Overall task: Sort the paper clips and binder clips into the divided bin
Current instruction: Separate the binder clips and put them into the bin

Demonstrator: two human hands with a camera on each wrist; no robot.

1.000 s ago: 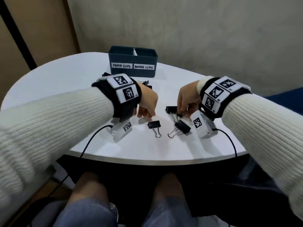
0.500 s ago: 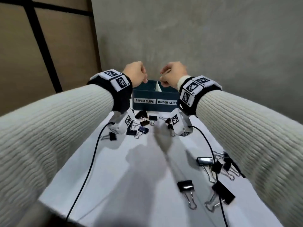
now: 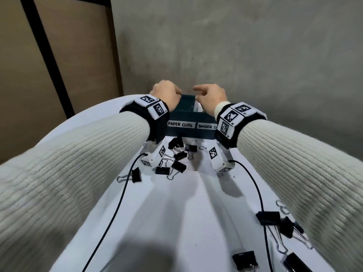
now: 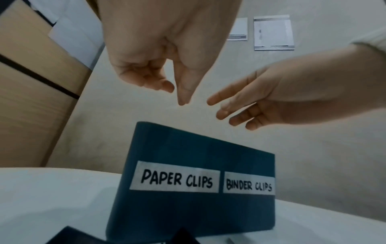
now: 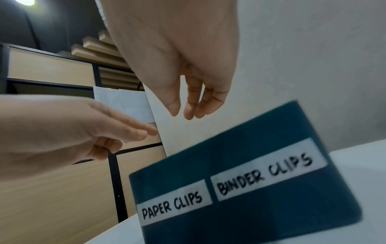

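Observation:
The dark teal divided bin (image 3: 188,115) stands at the table's far edge, labelled PAPER CLIPS on the left and BINDER CLIPS on the right. Both hands hover just above its top rim. My left hand (image 4: 175,92) hangs over the paper clip side with loosely curled fingers and holds nothing. My right hand (image 5: 183,113) hangs over the binder clip side of the bin (image 5: 250,148), fingers relaxed and pointing down, also holding nothing. Several black binder clips (image 3: 177,156) lie in front of the bin; more binder clips (image 3: 269,217) lie at the near right. The bin's inside is hidden.
A lone binder clip (image 3: 136,174) lies left of the cluster. Two black cables (image 3: 117,203) run from the wrist cameras across the white round table (image 3: 176,213). A grey wall stands right behind the bin, and brown panels stand to the left.
Both hands rose from the table's near edge to above the bin, with fingers closed half a second ago. Now the fingers of both hands have spread and nothing shows in them.

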